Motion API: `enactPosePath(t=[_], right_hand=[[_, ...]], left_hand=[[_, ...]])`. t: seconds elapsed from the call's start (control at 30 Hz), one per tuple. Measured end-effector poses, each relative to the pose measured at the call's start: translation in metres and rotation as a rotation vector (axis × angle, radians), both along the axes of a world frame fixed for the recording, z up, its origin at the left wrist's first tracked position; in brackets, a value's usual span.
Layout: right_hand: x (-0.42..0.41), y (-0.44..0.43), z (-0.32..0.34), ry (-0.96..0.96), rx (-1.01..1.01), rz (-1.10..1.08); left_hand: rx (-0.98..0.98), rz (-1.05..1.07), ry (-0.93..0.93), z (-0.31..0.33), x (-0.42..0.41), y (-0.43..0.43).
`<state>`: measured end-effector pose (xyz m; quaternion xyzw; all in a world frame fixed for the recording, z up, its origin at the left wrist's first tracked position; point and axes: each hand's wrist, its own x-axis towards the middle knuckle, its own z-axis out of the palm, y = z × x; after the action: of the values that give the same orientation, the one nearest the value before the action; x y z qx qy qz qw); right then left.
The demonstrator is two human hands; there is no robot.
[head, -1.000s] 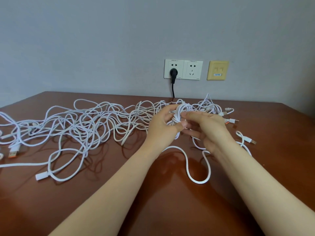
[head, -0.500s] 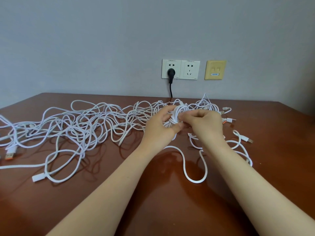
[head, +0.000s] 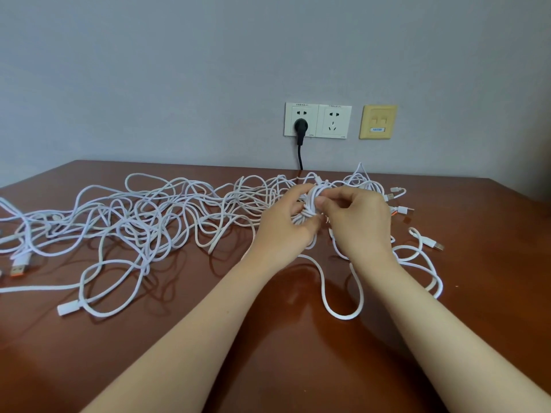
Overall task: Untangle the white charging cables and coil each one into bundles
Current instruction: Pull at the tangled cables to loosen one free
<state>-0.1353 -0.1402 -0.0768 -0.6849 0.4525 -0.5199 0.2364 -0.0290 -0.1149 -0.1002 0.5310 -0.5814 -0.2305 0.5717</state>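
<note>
Head view: the left hand (head: 283, 231) and right hand (head: 360, 222) both pinch 1 coiled bundle (head: 310, 204) (fingers half hide it). Left of the grip, tangled cables (head: 143, 222) sprawl across the table (head: 268, 353); loose plugs (head: 402, 209) lie right, a black plug (head: 299, 126) sits behind.

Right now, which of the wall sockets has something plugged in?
The left white socket: a black plug sits in it, while the right white socket is empty.

Tangled white cables (head: 149, 225) sprawl leftward; 1 small bundle (head: 311, 201), seemingly wrapped, right-centre.
</note>
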Motion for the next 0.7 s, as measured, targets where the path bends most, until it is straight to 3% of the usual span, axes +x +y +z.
enactPosePath(t=[0.07, 0.23, 0.37, 0.53, 0.7], right_hand=[[0.000, 0.001, -0.001, 0.031, -0.051, -0.001], [0.003, -0.009, -0.005, -0.180, -0.040, -0.036], [0.000, -0.015, -0.007, -0.389, 0.187, 0.074], [0.003, -0.014, -0.003, -0.603, 0.447, 0.273], [0.003, -0.013, -0.003, -0.516, 0.536, 0.479]], left_hand=[[0.010, -0.016, 0.002, 0.000, -0.001, 0.000], [0.028, -0.108, 0.158, 0.002, -0.006, 0.001], [0.077, -0.178, 0.173, 0.001, -0.007, 0.002], [0.083, -0.176, 0.339, 0.002, -0.002, 0.000], [0.044, -0.166, 0.498, 0.008, 0.001, -0.002]])
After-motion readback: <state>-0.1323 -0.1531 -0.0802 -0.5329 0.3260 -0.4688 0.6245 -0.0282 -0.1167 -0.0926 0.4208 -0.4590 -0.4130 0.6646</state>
